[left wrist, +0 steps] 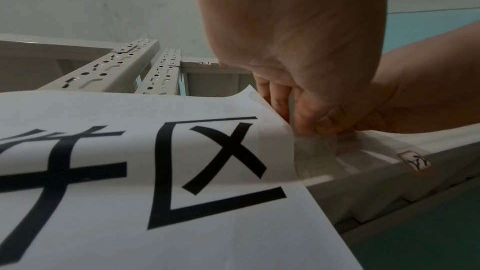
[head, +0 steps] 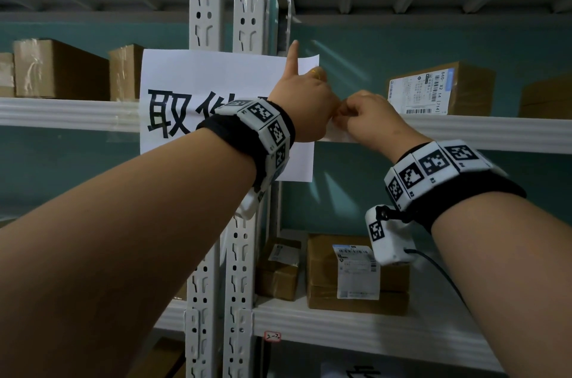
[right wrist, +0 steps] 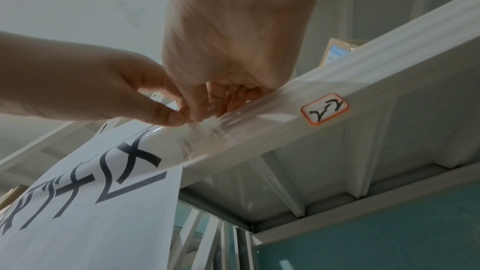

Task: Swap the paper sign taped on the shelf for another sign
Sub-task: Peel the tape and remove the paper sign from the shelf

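A white paper sign (head: 192, 89) with big black characters hangs across the shelf uprights, its right edge fixed to the white shelf beam (head: 495, 133) by clear tape (head: 335, 134). My left hand (head: 331, 111) pinches the sign's right edge beside the tape, with one finger sticking straight up. In the left wrist view the sign (left wrist: 130, 171) curls away from the beam (left wrist: 389, 188) under that hand (left wrist: 303, 126). My right hand (head: 348, 116) meets it from the right. Its fingertips (right wrist: 205, 114) pinch the crinkled tape (right wrist: 207, 133), partly lifted off the beam (right wrist: 376, 73).
Two perforated grey uprights (head: 229, 0) stand behind the sign. Cardboard parcels sit on the upper shelf at left (head: 58, 68) and right (head: 445, 89), and on the lower shelf (head: 346, 275). A handwritten orange-edged sticker (right wrist: 324, 109) is on the beam, right of the tape.
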Demonstrator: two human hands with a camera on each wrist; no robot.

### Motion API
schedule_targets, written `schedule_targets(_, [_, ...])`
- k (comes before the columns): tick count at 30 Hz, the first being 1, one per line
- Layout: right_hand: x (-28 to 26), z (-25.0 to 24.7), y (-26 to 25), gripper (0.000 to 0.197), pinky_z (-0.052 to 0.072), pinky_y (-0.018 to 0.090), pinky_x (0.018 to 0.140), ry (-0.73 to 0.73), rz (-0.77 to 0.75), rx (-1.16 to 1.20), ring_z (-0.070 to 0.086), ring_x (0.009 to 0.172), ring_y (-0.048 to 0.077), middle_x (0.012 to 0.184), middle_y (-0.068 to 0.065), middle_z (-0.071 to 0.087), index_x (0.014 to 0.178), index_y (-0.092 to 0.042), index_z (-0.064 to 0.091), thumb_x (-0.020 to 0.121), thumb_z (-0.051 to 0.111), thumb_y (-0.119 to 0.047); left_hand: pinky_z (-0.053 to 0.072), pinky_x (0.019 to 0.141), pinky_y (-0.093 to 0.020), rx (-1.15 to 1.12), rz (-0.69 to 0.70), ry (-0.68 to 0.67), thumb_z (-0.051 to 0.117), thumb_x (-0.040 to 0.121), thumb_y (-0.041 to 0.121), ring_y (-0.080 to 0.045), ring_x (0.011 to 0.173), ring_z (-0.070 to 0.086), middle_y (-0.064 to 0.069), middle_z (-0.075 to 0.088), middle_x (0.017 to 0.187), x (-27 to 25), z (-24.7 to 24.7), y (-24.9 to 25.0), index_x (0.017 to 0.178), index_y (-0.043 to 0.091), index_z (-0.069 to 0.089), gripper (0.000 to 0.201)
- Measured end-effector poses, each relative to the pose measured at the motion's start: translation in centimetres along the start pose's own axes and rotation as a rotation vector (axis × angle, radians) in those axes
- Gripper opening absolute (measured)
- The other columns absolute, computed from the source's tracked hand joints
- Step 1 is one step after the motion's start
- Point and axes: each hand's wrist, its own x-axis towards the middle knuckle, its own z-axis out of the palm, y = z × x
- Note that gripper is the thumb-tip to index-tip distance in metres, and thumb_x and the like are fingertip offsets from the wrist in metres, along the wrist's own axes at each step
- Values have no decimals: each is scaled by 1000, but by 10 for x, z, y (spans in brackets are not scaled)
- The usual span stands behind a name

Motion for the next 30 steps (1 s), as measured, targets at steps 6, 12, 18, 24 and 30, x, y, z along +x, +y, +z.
schedule_targets(6, [0, -1, 0, 20, 40, 37, 98, -14, 9, 22, 50, 114, 32, 118, 13, 57, 96, -11, 70, 87, 59, -26, -8, 109, -66, -6, -6, -9, 37, 87, 20, -20, 120, 46, 7, 60, 77, -1, -2, 0, 85, 22, 68, 32])
schedule_targets(12, [-1, -3, -1, 22, 40, 38, 99, -14, 15, 25, 51, 114, 31, 119, 12, 57, 98, -11, 70, 88, 58, -27, -6, 111, -67, -31, -18, -29, 36, 90, 22, -20, 119, 47, 8, 57, 76, 0, -2, -1, 86, 24, 68, 32])
schedule_targets(18, [-1, -3, -2, 22, 40, 35, 99, -18, 9, 34, 51, 115, 30, 120, 13, 57, 101, -12, 71, 88, 58, -24, -5, 111, -67, -71, -20, -64, 35, 91, 23, -19, 121, 45, 7, 57, 78, 1, -1, -4, 89, 24, 67, 33])
schedule_targets(24, [-2, -3, -2, 21, 41, 36, 99, -22, 5, 37, 51, 114, 30, 119, 12, 57, 101, -15, 73, 88, 58, -23, -5, 109, -66, -135, -35, -75, 35, 91, 25, -18, 121, 44, 7, 58, 83, 3, -1, -7, 92, 25, 68, 33])
schedule_targets(30, [-2, -5, -3, 20, 41, 33, 99, -33, 13, 60, 52, 115, 29, 119, 12, 57, 102, -14, 73, 88, 59, -20, -5, 110, -65, -138, -34, -106, 36, 91, 24, -17, 126, 39, 7, 55, 83, 5, -4, -9, 94, 24, 70, 34])
